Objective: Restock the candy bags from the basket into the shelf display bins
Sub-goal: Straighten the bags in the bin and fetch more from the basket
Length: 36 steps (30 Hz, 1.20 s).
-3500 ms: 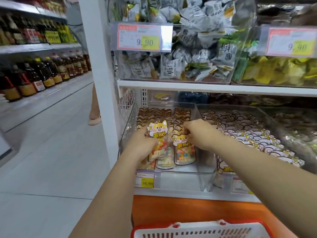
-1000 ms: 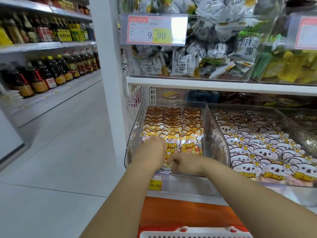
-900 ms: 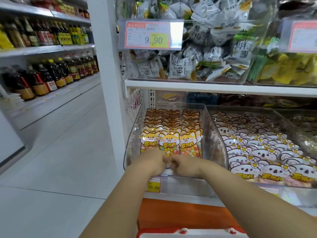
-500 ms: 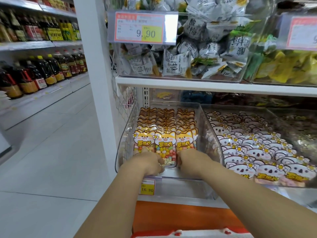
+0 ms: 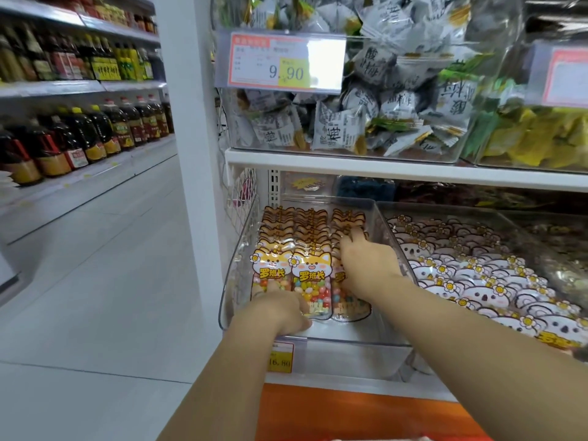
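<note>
**Bags (image 5: 310, 275) in bin (image 5: 350, 340), lower shelf (image 5: 318, 386)**

3 rows, upright, clear-walled bin. R hand (image 5: 366, 265): arm extended, palm down, fingers straight, lying on R row tops. L hand (image 5: 280, 310): at front bags' foot, fingers bent; grip unclear.

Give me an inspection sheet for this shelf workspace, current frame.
Surface: white lower shelf carrying the clear bin.
Job's things: fox candy bags in three rows inside the bin.
Clutter: nothing seen.
Grippers: left hand at the front bags' lower edge, grip unclear; right hand on the right row, fingers straight.
Cables: nothing seen.
Surroundings: koala bags in the next bin; price tag; bottles across the aisle.
</note>
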Available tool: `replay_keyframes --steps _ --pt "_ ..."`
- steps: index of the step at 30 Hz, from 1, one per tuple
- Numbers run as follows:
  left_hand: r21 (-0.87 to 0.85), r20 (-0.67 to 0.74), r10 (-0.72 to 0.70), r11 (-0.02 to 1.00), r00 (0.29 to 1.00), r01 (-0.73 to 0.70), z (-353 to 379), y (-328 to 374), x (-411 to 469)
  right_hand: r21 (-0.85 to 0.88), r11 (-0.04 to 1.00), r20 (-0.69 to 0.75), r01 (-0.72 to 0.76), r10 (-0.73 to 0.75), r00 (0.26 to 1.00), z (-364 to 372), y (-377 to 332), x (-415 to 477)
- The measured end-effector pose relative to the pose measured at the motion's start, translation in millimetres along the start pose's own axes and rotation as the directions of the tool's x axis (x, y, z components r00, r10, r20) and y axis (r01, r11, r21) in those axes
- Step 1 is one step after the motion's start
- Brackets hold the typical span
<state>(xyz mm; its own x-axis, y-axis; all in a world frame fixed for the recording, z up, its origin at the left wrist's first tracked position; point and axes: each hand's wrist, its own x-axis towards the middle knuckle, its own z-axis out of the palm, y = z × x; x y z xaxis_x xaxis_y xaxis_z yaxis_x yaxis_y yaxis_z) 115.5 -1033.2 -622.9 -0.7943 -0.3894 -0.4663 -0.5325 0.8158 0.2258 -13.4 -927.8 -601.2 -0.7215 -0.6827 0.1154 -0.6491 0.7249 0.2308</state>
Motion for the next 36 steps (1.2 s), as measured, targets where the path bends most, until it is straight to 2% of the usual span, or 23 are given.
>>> replay_keyframes --steps 6,12,15,17,18,20,22,24,32,36 --pt "0.013 0.032 0.03 0.999 0.999 -0.031 -8 3 -11 -0.111 0.993 0.054 0.026 -0.02 0.998 -18 7 -1" --pt "0.057 0.052 0.08 0.995 0.995 -0.083 -14 7 -19 0.003 1.0 0.034 0.006 -0.006 0.999 -10 5 -10" --pt "0.073 0.03 0.119 0.99 0.992 -0.121 -20 -1 -14 0.068 0.997 -0.08 0.036 -0.03 0.996 -9 5 -20" --pt "0.059 0.015 0.136 0.989 0.991 -0.136 -24 -7 -10 0.122 0.98 -0.153 0.155 -0.136 0.979 -6 0 -27" --pt "0.051 0.005 0.134 0.99 0.991 -0.134 -25 -9 -8 0.174 0.96 -0.126 0.221 -0.201 0.971 -2 -4 -29" --pt "0.055 -0.002 0.13 0.99 0.992 -0.13 -23 -9 -7 0.334 0.901 0.127 0.277 -0.334 0.934 10 -10 -30" --pt "0.084 0.0 0.118 0.989 0.993 -0.118 -17 -5 -7 0.454 0.853 0.349 0.256 -0.435 0.83 20 -14 -30" --pt "0.102 -0.003 0.085 0.991 0.996 -0.084 -11 -1 -7 0.483 0.84 0.367 0.248 -0.451 0.813 26 -14 -28" --pt "0.04 -0.039 0.075 0.997 0.996 -0.073 -1 -13 2 0.414 0.883 0.292 0.222 -0.36 0.886 46 -18 -23" --pt "0.17 0.017 0.087 0.981 0.996 -0.089 -13 -7 -8 0.516 0.841 0.393 0.162 -0.4 0.828 45 -12 -23"
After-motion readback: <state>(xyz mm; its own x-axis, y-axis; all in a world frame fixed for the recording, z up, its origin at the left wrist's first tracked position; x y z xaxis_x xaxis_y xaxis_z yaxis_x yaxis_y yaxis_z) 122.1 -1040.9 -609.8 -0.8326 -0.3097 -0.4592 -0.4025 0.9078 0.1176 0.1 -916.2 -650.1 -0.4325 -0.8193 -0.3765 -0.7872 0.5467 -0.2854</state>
